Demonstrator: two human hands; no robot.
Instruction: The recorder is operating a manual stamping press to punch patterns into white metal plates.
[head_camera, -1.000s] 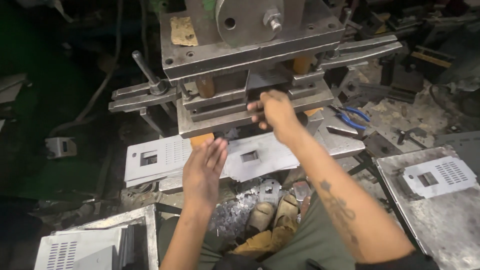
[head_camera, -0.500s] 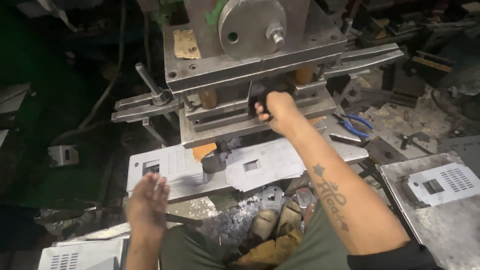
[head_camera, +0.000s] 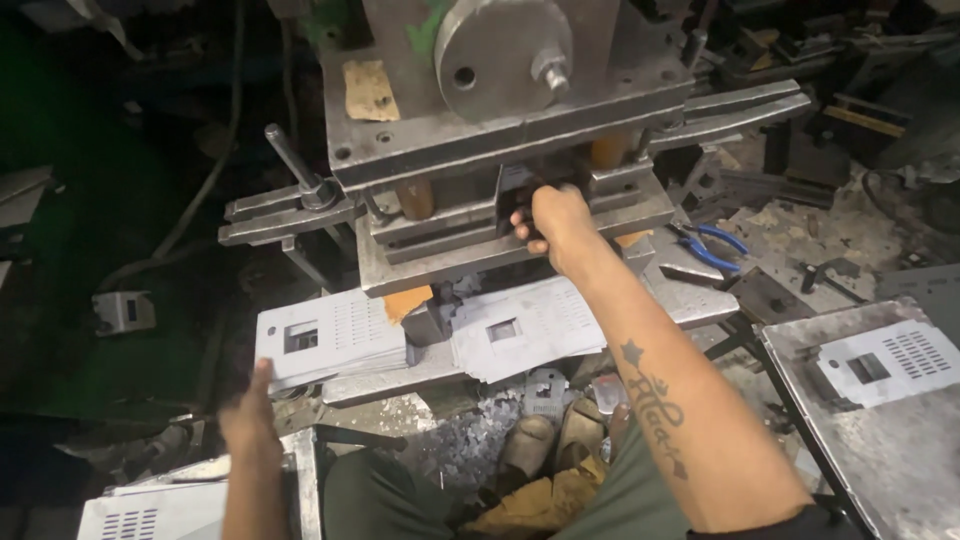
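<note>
— Looking down, what's biggest in front of you?

— The grey press (head_camera: 500, 130), its steel blocks stacked over a slot. My right hand (head_camera: 555, 220) is pushed into that slot, fingers curled around a dark piece I can barely see; how tight the grip is, I cannot tell.

— And the sheets?

— Two stacks of punched metal plates on the shelf below: one to the left (head_camera: 325, 335), one under my right forearm (head_camera: 530, 325). My left hand (head_camera: 250, 425) hangs flat and loose, holding nothing, just below the left stack.

— Which step is this, then?

— Seating a piece in the die, I'd judge. Next calls for clearing my fingers from the slot. Blue pliers (head_camera: 712, 245) lie off right.
</note>
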